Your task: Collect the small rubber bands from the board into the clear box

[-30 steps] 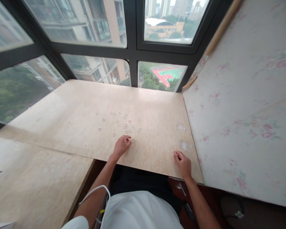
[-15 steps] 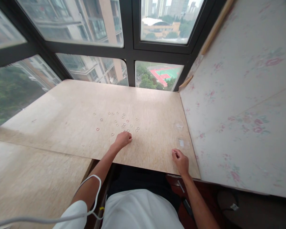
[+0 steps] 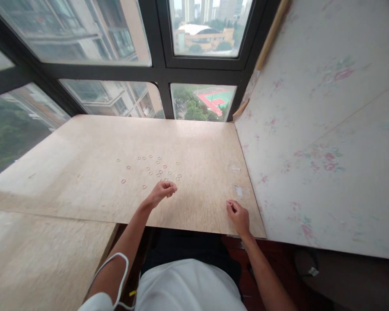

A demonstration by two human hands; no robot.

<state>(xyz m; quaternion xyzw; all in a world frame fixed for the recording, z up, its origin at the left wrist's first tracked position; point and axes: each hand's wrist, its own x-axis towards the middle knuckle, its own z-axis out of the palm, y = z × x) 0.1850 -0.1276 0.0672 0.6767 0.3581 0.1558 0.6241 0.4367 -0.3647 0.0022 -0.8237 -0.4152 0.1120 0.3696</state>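
Note:
Small thin rings (image 3: 159, 174), like little rubber bands, lie scattered on the pale tabletop (image 3: 201, 149). Most look pale or dark, and a few are reddish, such as the red ring (image 3: 123, 181) at the left. My left hand (image 3: 163, 192) is at the near edge of the cluster, thumb and fingers pinched together. Whatever it may hold is too small to make out. Farther right, my right hand (image 3: 238, 214) is curled near the table's front edge, fingertips closed together; I cannot make out anything in them. Just beyond it lies a clear plastic piece (image 3: 239, 191) with a whitish patch.
Another clear plastic piece (image 3: 235, 168) lies farther back. A flowered wall (image 3: 311, 142) bounds the table on the right, and dark-framed windows (image 3: 162, 71) stand behind it. A white cable (image 3: 127, 263) loops by my left arm.
The view has shifted slightly. My left hand has moved a little right relative to the rings, its pinched fingertips now pointing right. My right hand stays closed near the clear plastic piece.

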